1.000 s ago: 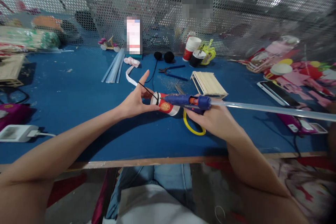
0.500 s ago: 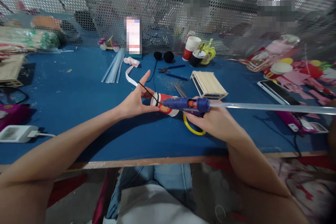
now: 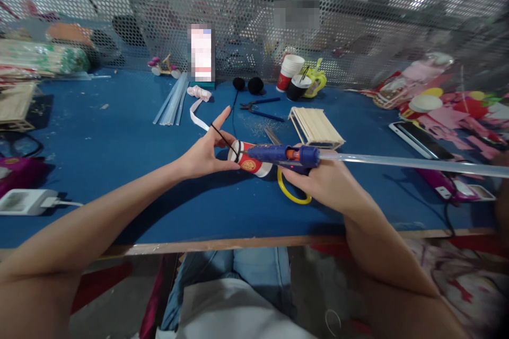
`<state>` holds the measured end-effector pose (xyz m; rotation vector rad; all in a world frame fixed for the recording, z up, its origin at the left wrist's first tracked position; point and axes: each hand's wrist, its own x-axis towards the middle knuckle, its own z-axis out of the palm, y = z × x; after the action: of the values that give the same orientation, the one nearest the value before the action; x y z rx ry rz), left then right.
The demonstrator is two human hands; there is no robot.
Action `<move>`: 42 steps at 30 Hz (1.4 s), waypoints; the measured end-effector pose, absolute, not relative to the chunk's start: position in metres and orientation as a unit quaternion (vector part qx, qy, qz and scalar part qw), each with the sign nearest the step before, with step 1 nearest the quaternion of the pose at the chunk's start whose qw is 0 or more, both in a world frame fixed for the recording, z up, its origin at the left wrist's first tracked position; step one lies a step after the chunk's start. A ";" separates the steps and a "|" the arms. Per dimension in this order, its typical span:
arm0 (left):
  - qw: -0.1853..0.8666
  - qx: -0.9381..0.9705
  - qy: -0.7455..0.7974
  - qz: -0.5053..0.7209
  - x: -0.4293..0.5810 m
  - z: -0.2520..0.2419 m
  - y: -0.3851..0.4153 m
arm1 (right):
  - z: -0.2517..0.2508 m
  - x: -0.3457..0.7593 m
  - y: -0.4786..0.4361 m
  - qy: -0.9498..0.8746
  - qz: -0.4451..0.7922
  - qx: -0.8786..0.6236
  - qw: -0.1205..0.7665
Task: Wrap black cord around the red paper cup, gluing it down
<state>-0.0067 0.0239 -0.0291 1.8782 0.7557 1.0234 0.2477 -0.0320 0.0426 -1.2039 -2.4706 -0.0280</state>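
My left hand (image 3: 201, 156) grips a red-and-white paper cup (image 3: 249, 164) with a round gold emblem, tipped sideways over the blue tabletop (image 3: 222, 212), black cord (image 3: 223, 138) around its left end. My right hand (image 3: 328, 180) clasps a blue plastic glue gun (image 3: 272, 154).

From afar I watch through one camera on the wearer's head, facing forward and down, with the blue table (image 3: 119, 143) close below it and the perforated metal screen (image 3: 167, 8) beyond.
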 end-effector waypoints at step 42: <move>0.420 0.763 0.288 0.397 -0.008 -0.029 0.024 | 0.045 0.248 -0.035 -0.870 0.014 -0.453 0.192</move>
<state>-0.0085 0.0243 -0.0288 1.9122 0.7225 0.9956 0.2477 -0.0353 0.0446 -1.2726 -2.4430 0.0403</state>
